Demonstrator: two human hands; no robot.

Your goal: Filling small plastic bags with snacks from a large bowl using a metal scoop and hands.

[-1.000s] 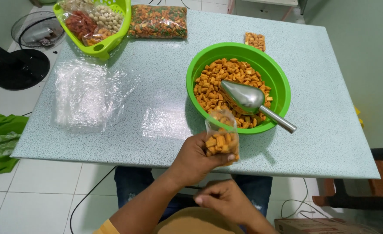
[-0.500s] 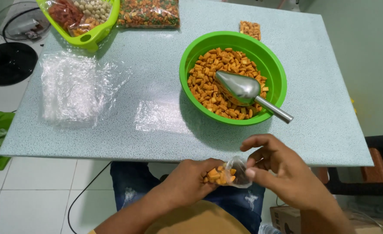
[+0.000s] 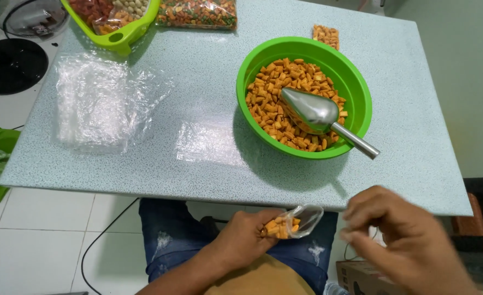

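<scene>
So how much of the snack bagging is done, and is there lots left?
Done: two filled packs lie at the table's far edge. In hand: the left hand holds a small clear bag partly filled with orange snacks, its mouth open; the right hand is beside it, blurred. Left: the green bowl looks well filled, the scoop rests in it, and a pile of empty bags waits.

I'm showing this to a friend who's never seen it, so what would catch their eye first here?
Probably the green bowl at the table's right side, heaped with orange snacks, a metal scoop lying in it. Next, below the table edge, the left hand holding a small clear bag of the same snacks, with the right hand blurred beside it, apart from the bag. A stack of empty clear bags lies on the left.
</scene>
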